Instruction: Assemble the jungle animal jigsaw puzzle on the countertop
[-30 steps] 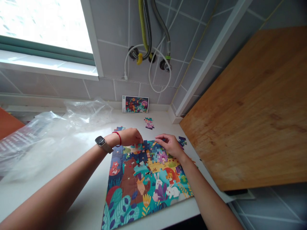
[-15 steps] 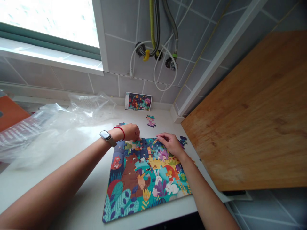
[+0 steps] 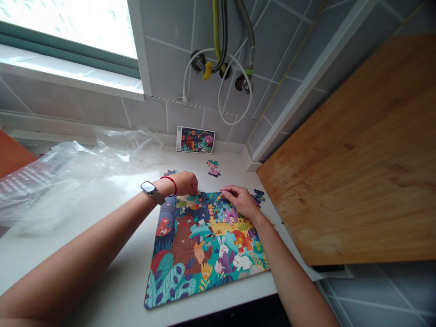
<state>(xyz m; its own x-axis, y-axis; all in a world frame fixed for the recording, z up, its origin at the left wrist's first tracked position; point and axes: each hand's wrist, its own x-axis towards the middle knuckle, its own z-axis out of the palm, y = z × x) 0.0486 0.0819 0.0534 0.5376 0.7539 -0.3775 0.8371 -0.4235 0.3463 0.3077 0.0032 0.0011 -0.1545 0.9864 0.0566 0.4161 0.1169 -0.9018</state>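
A colourful jigsaw puzzle (image 3: 190,250) with a bear, rabbits and plants lies on the white counter, mostly assembled, with some pieces overlapping the picture. My left hand (image 3: 188,183), with a watch and red band at the wrist, is closed at the puzzle's upper left edge. Its fingertips point down and are hidden, so what they hold cannot be seen. At the upper right edge, my right hand (image 3: 239,200) has thumb and index finger drawn together at a small puzzle piece (image 3: 219,197). Loose pieces (image 3: 214,168) lie beyond the puzzle, and dark pieces (image 3: 259,195) lie right of my right hand.
A picture card (image 3: 195,140) leans against the tiled wall. Clear plastic bags (image 3: 75,177) spread over the left of the counter, beside an orange object (image 3: 13,154). A wooden board (image 3: 357,159) stands close on the right. Hoses and a white cable (image 3: 220,104) hang above.
The whole view has shifted slightly, with the scene sitting a little higher. Both hands stay at the puzzle's upper edge with almost the same pose.
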